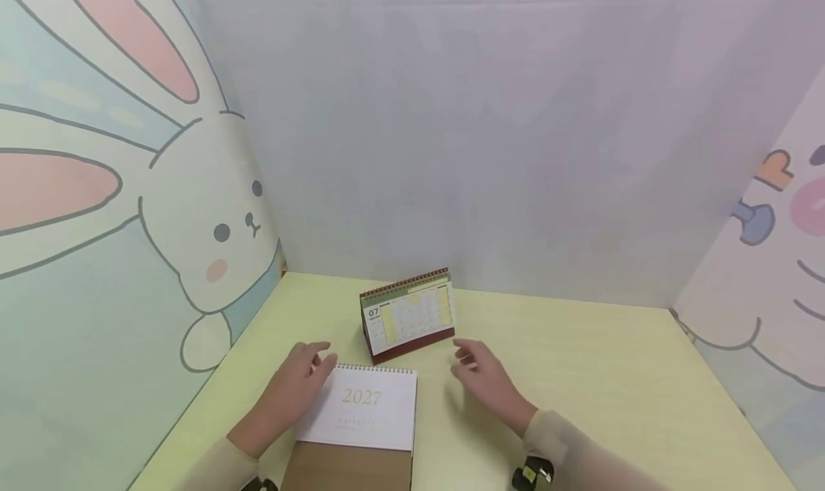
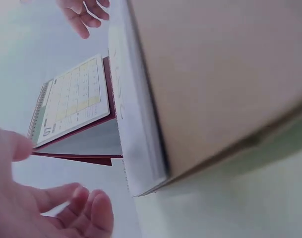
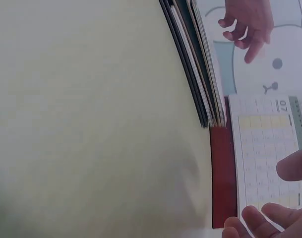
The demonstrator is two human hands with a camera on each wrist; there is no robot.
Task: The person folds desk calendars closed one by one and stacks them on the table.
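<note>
And there stretched the pale yellow tabletop [image 1: 599, 376], running back to a greyish-lilac wall [image 1: 483, 133]! Over on the left, a huge white rabbit [image 1: 187, 169], pink inside its long ears [image 1: 135, 36]; across on the right, a second cartoon figure [image 1: 728, 305] showed a pink cheek [image 1: 813, 206], cut off at the edge.

Pale yellow tabletop [image 1: 599, 383] carried a tent-shaped, maroon-based paper desk calendar [image 1: 412, 318], standing upright. White-and-brown, spiral-bound 2027 calendar [image 1: 367, 414] rested just in front.
</note>
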